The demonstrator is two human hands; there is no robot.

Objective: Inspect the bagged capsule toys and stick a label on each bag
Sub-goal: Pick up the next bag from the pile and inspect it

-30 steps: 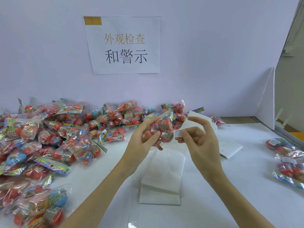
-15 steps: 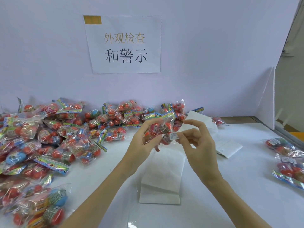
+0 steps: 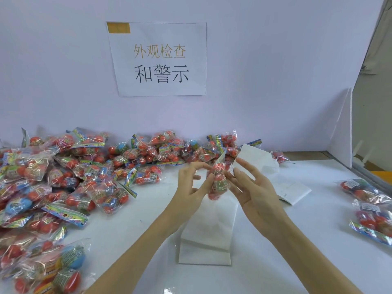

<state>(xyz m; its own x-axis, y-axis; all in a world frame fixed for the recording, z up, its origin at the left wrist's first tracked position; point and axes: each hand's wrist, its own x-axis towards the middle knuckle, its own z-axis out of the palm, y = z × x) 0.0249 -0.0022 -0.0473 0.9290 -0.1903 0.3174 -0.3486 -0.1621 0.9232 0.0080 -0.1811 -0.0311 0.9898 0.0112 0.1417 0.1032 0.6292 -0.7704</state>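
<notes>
One clear plastic bag of red capsule toys (image 3: 217,179) is pinched by the left hand (image 3: 192,185) while the right hand's (image 3: 257,190) flat fingers press it; few labelled bags (image 3: 369,200) lie at the table's right edge (a large heap (image 3: 63,179) remains).

Head-worn camera looks forward and down, close over the table (image 3: 297,251).

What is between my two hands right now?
In the head view, a bag of capsule toys sits between the left hand and right hand, both touching it.
</notes>
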